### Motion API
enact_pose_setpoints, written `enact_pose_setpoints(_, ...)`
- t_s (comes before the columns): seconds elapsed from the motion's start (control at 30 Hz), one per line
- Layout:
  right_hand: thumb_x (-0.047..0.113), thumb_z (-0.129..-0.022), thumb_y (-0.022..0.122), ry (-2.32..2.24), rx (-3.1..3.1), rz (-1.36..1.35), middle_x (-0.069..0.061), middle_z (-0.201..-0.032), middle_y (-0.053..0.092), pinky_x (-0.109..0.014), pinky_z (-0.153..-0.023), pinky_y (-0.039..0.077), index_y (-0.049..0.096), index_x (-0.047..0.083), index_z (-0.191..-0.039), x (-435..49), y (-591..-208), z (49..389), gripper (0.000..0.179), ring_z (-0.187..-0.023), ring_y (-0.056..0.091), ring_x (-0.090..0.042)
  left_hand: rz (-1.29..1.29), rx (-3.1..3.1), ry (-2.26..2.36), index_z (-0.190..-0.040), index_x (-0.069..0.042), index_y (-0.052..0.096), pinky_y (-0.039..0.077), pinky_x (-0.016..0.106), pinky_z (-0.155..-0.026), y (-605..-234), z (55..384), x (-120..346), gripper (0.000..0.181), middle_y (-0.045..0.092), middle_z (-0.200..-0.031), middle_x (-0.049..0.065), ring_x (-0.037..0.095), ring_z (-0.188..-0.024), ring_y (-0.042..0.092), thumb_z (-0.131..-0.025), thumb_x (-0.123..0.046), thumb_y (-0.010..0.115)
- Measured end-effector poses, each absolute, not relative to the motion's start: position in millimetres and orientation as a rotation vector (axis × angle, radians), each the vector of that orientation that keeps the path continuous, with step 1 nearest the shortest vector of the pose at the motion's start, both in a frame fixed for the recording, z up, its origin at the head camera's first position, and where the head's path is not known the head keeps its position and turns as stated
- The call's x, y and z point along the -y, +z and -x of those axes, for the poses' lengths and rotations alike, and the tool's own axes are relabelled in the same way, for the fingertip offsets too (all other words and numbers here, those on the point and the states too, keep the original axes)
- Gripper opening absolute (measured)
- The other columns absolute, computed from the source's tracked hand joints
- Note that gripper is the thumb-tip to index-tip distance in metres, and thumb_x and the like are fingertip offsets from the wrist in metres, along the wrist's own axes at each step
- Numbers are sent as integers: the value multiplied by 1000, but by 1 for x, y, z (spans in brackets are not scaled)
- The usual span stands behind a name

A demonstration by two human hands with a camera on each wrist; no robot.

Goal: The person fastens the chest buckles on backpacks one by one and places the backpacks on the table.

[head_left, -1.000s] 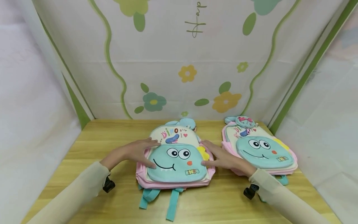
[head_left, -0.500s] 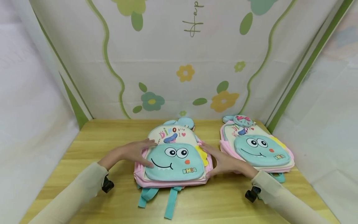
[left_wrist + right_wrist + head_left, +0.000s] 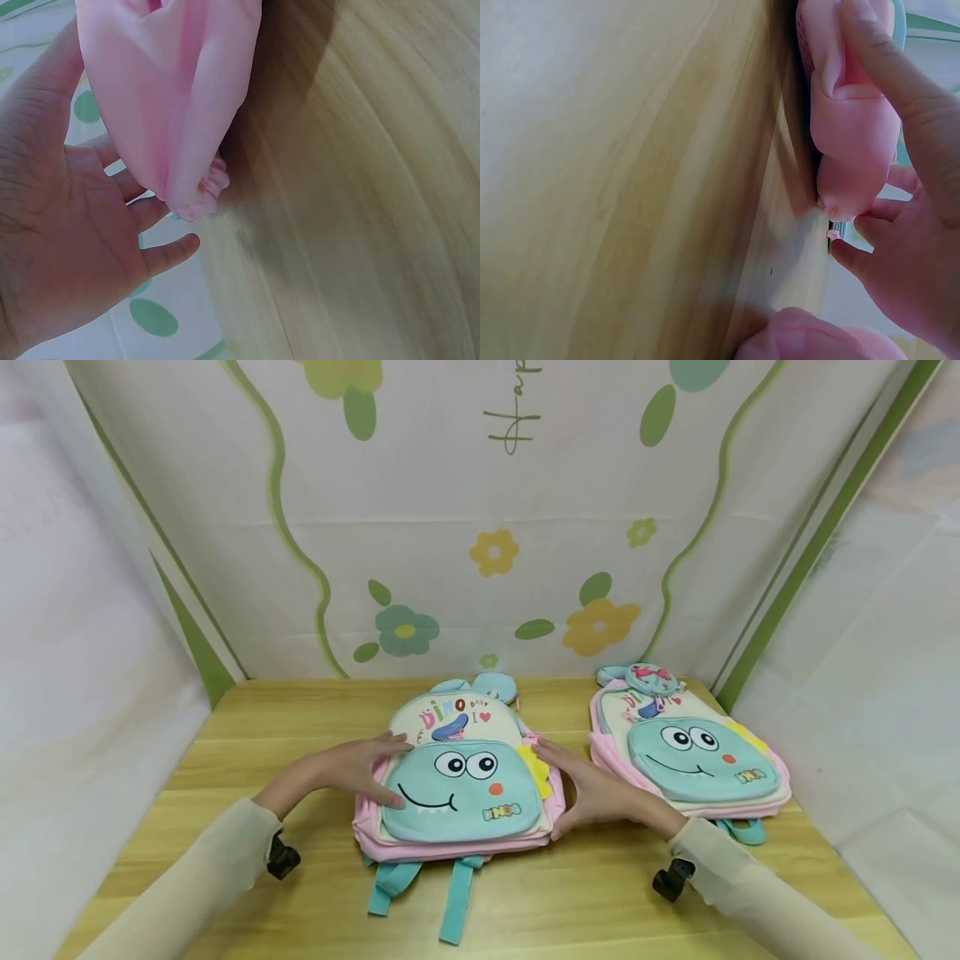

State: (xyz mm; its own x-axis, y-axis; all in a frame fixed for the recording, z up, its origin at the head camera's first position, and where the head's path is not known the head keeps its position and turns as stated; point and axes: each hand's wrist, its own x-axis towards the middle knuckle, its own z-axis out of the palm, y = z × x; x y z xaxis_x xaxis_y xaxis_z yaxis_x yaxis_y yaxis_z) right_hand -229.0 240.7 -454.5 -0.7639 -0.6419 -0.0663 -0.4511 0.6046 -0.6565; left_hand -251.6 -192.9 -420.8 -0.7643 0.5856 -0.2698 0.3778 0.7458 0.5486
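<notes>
To my left stands a wall of pale, lightly creased cloth (image 3: pixel 82 693), and beside it my beige left sleeve (image 3: pixel 187 877), thin and softly wrinkled. My left hand (image 3: pixel 356 770) has its fingers apart and relaxed, thumb resting at the edge of the first backpack (image 3: pixel 450 717). That bag lies front up in the middle of the table (image 3: pixel 555 910), between my hands. Its pink side is slack fabric, falling in folds to a gathered, frilly end. Above is a cream, arch-shaped panel with coloured lettering; below, a smooth, rounded blue pocket (image 3: pixel 463 814) with round eyes and a curved smile. Flat teal straps (image 3: pixel 456 906) trail onto the streaked wood grain. A scalloped yellow trim (image 3: pixel 536 770) edges the right side, where my right hand (image 3: pixel 600 789) spreads its fingers, thumb touching the pink fabric. Further right, well within reach of my forearm, lies a second backpack (image 3: pixel 701 760), matching but turned at a slant, a disc-shaped pouch (image 3: pixel 651 678) at its top.
</notes>
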Motion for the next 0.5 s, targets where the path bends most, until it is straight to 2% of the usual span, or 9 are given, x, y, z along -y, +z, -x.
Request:
enact_pose_setpoints(0.3, 62, -59, 91, -921, -2553, 837, 3, -173, 4, -55, -125, 17, 18, 22, -165, -224, -455, 232, 135, -159, 9, -24, -728, -2536, 676, -158, -12, 38, 21, 69, -119, -420, 253, 210, 101, 23, -167, 23, 48, -155, 14, -79, -57, 82)
enact_pose_setpoints(0.5, 61, -60, 91, -887, -2553, 870, -4, -173, 3, -57, -125, 17, 16, 18, -165, -211, -455, 235, 136, -159, 10, -32, -720, -2531, 714, -156, -11, 40, 21, 70, -118, -420, 254, 222, 98, 29, -165, 22, 51, -153, 16, -79, -53, 83)
